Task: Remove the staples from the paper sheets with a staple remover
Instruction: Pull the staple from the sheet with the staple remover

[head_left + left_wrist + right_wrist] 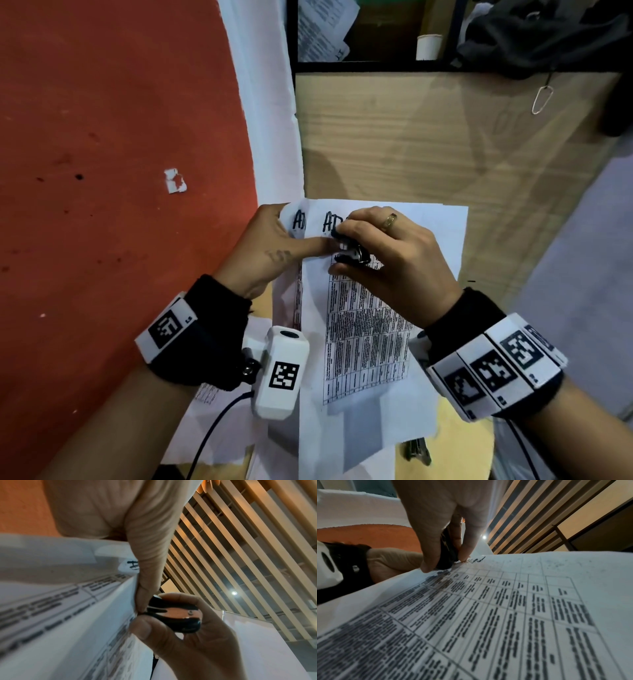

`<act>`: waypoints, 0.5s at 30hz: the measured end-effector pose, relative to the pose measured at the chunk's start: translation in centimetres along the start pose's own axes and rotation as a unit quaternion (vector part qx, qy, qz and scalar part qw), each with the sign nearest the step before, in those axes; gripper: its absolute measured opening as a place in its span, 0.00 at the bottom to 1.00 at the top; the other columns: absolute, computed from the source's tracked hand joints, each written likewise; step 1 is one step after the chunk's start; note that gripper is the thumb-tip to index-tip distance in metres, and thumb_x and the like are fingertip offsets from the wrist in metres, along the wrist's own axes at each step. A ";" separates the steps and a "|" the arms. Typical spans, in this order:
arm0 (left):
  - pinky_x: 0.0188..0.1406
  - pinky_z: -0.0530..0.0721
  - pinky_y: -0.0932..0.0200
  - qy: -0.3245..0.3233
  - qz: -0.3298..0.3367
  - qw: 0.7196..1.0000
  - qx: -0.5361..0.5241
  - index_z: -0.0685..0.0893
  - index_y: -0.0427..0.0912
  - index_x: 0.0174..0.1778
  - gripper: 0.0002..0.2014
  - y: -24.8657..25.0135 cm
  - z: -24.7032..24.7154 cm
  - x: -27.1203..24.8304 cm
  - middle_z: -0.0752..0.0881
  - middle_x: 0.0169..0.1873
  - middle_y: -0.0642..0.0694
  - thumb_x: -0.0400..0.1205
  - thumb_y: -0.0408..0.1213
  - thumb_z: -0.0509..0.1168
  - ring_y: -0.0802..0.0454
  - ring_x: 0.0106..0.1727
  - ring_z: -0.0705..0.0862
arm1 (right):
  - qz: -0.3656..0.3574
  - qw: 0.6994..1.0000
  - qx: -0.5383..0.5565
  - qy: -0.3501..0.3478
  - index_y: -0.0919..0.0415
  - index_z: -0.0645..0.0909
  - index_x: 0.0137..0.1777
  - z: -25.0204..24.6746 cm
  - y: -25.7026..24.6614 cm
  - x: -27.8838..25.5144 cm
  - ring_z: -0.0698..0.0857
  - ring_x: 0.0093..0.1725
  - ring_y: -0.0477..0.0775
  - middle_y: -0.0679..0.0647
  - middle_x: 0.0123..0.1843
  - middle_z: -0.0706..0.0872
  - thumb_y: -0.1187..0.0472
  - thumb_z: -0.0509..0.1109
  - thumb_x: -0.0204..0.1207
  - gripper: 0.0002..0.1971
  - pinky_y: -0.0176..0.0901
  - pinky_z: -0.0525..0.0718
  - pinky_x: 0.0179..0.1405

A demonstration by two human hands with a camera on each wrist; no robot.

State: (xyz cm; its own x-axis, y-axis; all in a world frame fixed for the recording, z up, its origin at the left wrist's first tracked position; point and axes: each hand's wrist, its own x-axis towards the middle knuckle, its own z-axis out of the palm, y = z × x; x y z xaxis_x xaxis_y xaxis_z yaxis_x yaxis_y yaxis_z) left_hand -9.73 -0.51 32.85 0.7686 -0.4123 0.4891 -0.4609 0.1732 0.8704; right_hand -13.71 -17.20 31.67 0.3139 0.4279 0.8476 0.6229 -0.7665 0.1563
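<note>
Both hands' fingers clamp: right (387, 246) hiding staple remover (352, 251), left (270, 246) pinching paper sheets (363, 335)

We take this for an office. We see a wood-grain desk (428, 147) carrying printed sheets (370, 342) full of tables of text, and behind it a black-framed shelf (376, 65) holding more papers (322, 31) and a paper cup (428, 46). A red wall (102, 137) stands beside it, and the wrist views show a slatted ceiling (248, 540) with a spotlight (234, 593).
</note>
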 end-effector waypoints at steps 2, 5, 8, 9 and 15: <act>0.42 0.86 0.64 -0.008 0.002 1.000 -0.010 0.87 0.39 0.47 0.15 0.1 0.0 0.0 0.92 0.42 0.46 0.65 0.27 0.74 0.55 0.43 0.89 | -0.007 1.000 0.000 -0.004 0.71 0.85 0.47 0.0 0.1 0.1 0.86 0.41 0.65 0.62 0.46 0.87 0.60 0.79 0.64 0.16 0.52 0.85 0.33; 0.41 0.85 0.64 -0.008 0.006 1.000 -0.027 0.87 0.37 0.47 0.15 0.2 -0.1 0.0 0.92 0.40 0.47 0.64 0.26 0.74 0.55 0.42 0.89 | -0.011 1.000 -0.001 -0.010 0.71 0.85 0.45 0.0 0.1 0.2 0.86 0.40 0.65 0.62 0.44 0.87 0.62 0.78 0.66 0.12 0.52 0.85 0.32; 0.41 0.85 0.65 -0.020 0.011 0.999 -0.029 0.85 0.35 0.49 0.15 0.1 -0.4 0.1 0.91 0.40 0.48 0.68 0.19 0.71 0.56 0.43 0.89 | -0.009 1.000 0.007 -0.006 0.70 0.85 0.44 -0.1 0.0 0.4 0.86 0.39 0.65 0.61 0.42 0.87 0.64 0.77 0.67 0.10 0.52 0.85 0.31; 0.41 0.85 0.65 -0.024 0.010 0.999 -0.026 0.85 0.35 0.50 0.15 0.1 -0.5 0.2 0.91 0.40 0.48 0.69 0.19 0.71 0.57 0.43 0.89 | -0.006 1.000 0.008 -0.003 0.70 0.85 0.44 -0.1 0.0 0.4 0.86 0.39 0.65 0.61 0.42 0.87 0.64 0.78 0.67 0.10 0.51 0.85 0.31; 0.44 0.86 0.62 -0.039 -0.008 0.999 -0.030 0.84 0.38 0.52 0.18 -0.4 -0.7 0.4 0.91 0.44 0.46 0.66 0.25 0.73 0.54 0.46 0.89 | 0.052 0.997 0.058 0.029 0.67 0.86 0.45 0.1 -0.2 0.1 0.86 0.39 0.56 0.57 0.43 0.87 0.61 0.80 0.65 0.13 0.48 0.83 0.36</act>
State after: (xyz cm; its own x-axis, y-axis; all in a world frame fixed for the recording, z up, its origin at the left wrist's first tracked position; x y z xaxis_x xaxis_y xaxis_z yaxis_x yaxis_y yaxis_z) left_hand -8.92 -0.13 32.73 0.7377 -0.4835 0.4713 -0.4201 0.2178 0.8810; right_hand -13.75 -17.02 31.70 0.3407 0.3173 0.8850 0.6683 -0.7438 0.0094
